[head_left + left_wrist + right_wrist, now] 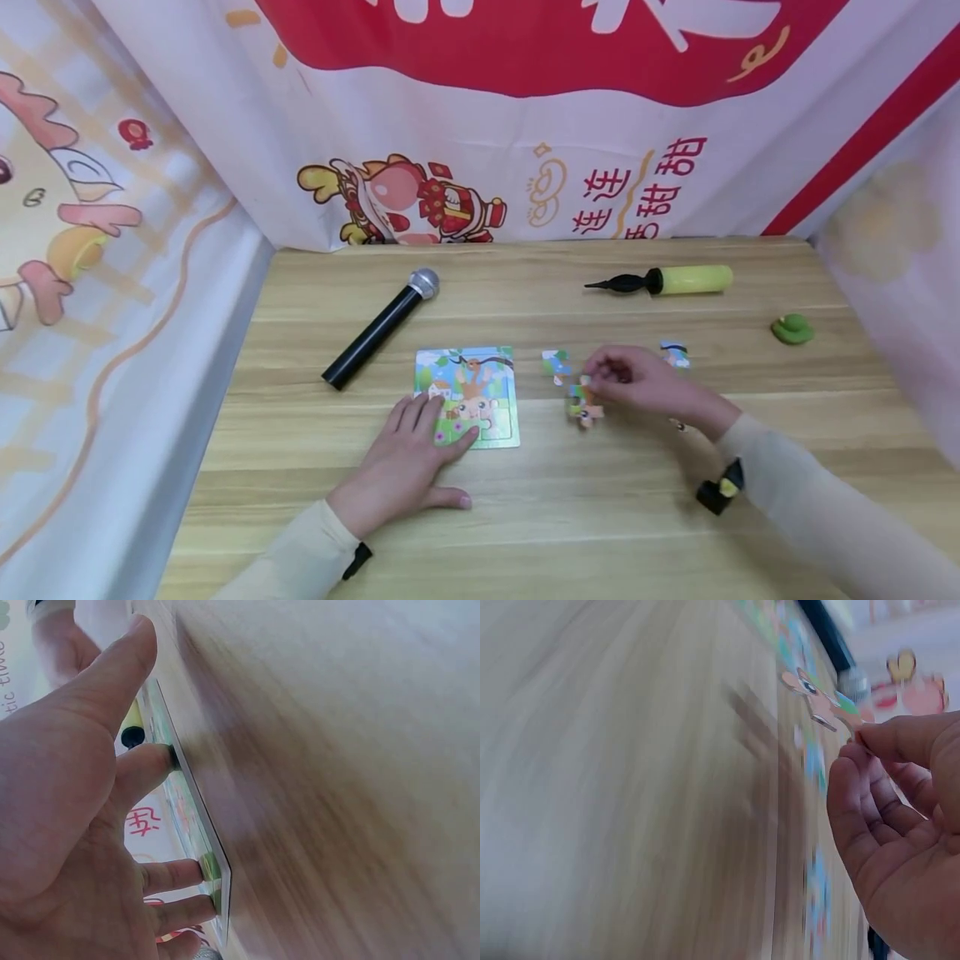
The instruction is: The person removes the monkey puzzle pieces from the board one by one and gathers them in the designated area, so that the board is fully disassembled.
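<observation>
A square jigsaw puzzle (pixel 497 375) with a cartoon monkey hanging from a branch lies on the table in the head view. My left hand (pixel 401 462) rests on its lower left with fingers spread, the thumb off to the side over the wood. In the left wrist view, those fingertips touch the puzzle board (pixel 196 817) near its edge. Right of the board, my right hand (pixel 645 379) pinches a puzzle piece (pixel 583 408) by one end between thumb and fingers. The right wrist view shows this piece (pixel 817 701) held above the table, part of a face printed on it.
Loose puzzle pieces lie right of the board: one (pixel 556 365) beside the right fingertips, another (pixel 675 354) beyond the hand, and one (pixel 678 425) partly covered by the wrist. Farther back are a microphone (pixel 378 329), a yellow-and-black hand pump (pixel 686 280) and a green toy duck (pixel 792 329).
</observation>
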